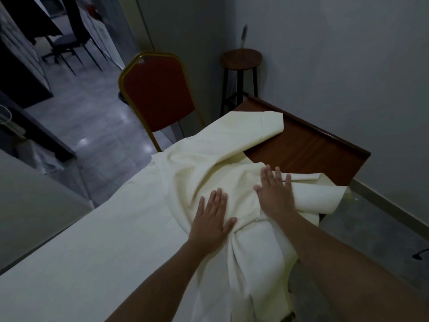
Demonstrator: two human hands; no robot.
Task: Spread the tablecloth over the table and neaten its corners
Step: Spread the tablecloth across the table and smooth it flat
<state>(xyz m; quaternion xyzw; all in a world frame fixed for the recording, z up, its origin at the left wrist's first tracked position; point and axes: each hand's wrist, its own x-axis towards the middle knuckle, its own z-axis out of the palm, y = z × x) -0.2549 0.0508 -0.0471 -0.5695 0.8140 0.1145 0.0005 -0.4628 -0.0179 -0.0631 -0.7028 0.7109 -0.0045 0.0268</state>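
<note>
Both palms are down flat on the cream tablecloth (209, 173), fingers straight, gripping nothing: the left hand (212, 214) presses a bunched ridge, the right hand (275, 194) lies just beside it, nearer the edge. The cloth sits heaped mid-table, and the far end of the wooden table (308, 145) is bare. One folded flap hangs off the right side. The risk, as I read it: pushing outward with flat hands could slide that overhanging flap further off and drag the whole cloth to the floor, or simply shove the creases along instead of clearing them
</note>
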